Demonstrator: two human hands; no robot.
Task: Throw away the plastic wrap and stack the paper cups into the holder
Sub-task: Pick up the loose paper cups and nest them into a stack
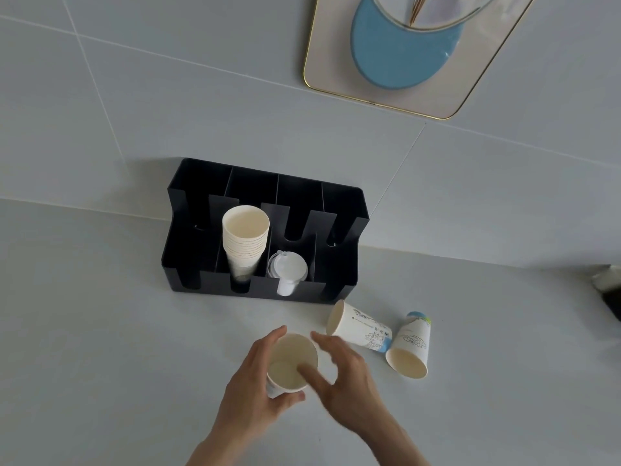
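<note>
Left hand: the left hand (258,395) is wrapped around a paper cup (291,362), with the thumb on the near side and the fingers on the far left side.
Held cup: it is upright with its open top facing up, near the middle of the white counter (100,331).
Right hand: the right hand (346,375) is spread wide and holds nothing; its thumb reaches over the rim of the held cup.
Holder: the black holder (339,264) sits at the far side of the counter, against the wall.
Stack: a stack of cups (245,237) stands in the second slot from the left.
Lids: some white lids (287,269) sit in the next slot to the right.
Loose cups: a cup on its side (359,326) lies right of the hands, and a second cup (410,348) lies just to its right, touching it.
Tray: a gold-edged tray (336,55) is at the far right.
</note>
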